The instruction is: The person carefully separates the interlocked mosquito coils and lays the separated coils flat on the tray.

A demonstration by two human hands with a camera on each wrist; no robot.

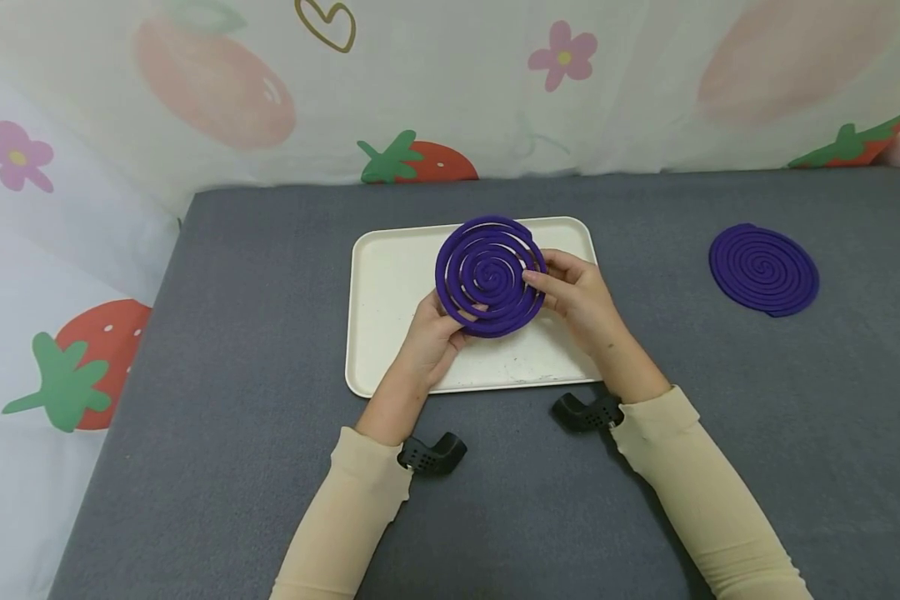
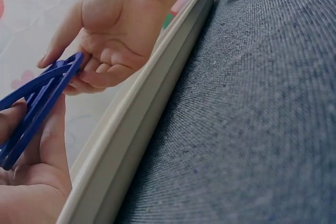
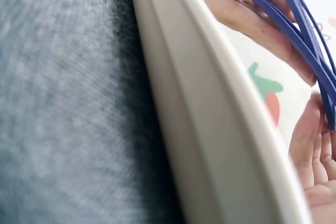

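Held up over the white tray (image 1: 390, 317) is a purple spiral mat (image 1: 491, 271), with thin gaps between its coils. My left hand (image 1: 429, 340) pinches its lower left edge, thumb on the face. At the right edge, my right hand (image 1: 576, 296) pinches it between thumb and fingers. Seen nearly edge-on in the left wrist view, the mat (image 2: 44, 100) has its coils spread apart; the left hand (image 2: 37, 190) and right hand (image 2: 118, 35) meet it from opposite sides. The right wrist view shows the mat's coils (image 3: 304, 38) sagging apart too.
A second purple spiral mat (image 1: 763, 271), tightly coiled, lies flat on the grey cloth-covered table (image 1: 232, 400) to the right of the tray. Black wrist cameras (image 1: 433, 454) sit on both wrists, close above the table. A curtain printed with strawberries (image 1: 438, 162) hangs behind.
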